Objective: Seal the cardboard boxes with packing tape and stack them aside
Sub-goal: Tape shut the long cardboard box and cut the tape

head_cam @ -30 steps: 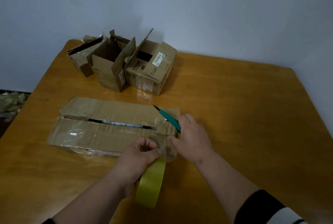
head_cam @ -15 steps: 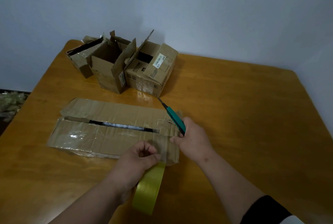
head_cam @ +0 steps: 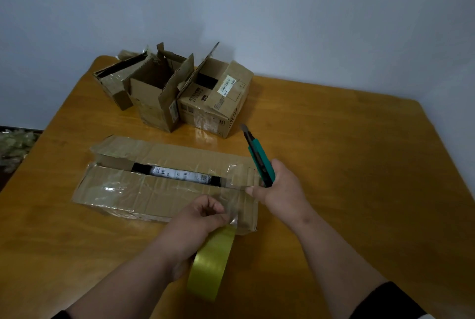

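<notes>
Two hands work at the flat box's near right end: the left hand (head_cam: 203,218) grips the tape roll (head_cam: 212,264), the right hand (head_cam: 279,187) clasps a green utility knife (head_cam: 259,158). The flat box (head_cam: 154,190) lies on the desk (head_cam: 347,164), three open boxes (head_cam: 177,92) behind.

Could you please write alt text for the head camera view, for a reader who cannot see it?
A person's left hand holds a yellow tape roll at a flat cardboard box whose seam gapes open, while the right hand grips a green utility knife. Three small open boxes stand behind on the wooden table.
</notes>
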Demonstrator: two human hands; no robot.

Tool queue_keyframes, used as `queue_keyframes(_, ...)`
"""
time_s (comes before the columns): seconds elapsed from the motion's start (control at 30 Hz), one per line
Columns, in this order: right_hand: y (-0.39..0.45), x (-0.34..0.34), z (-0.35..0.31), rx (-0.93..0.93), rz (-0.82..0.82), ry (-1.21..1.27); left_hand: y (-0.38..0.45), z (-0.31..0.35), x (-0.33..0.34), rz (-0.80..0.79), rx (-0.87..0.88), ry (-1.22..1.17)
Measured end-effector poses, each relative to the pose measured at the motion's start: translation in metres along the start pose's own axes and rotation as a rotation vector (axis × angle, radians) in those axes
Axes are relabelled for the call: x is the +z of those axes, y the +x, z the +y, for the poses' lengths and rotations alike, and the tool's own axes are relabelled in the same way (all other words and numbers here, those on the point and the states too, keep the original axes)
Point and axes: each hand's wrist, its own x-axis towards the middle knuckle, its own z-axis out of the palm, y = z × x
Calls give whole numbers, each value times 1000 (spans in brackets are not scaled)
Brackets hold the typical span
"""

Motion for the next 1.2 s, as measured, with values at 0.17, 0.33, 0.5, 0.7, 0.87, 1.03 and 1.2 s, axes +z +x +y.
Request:
queue_keyframes(0.17, -7, -1, -3, 76, -72, 157, -1, 1, 1, -10, -11, 13)
queue_keyframes(0.33, -14, -8, -5, 46, 149, 103, -2, -3, 2, 19, 4, 23)
queue_keyframes(0.5, -30, -23, -18, -148, -69, -11, -4, -7, 6, 82, 36, 32)
queue_keyframes(0.7, -48, -49, -22, -186, -414, -494, -9, -4, 8, 90, 44, 33)
queue_keyframes(0.87, -51, -60, -33, -186, -427, -793, -10, -4, 9, 90, 43, 24)
queue_keyframes(1.03, -46, -59, -39, -218, -410, -882, -11, -5, 11, 82, 55, 33)
queue_keyframes(1.2, -43, -53, -37, -248, -388, -885, -11, -7, 12, 89, 69, 34)
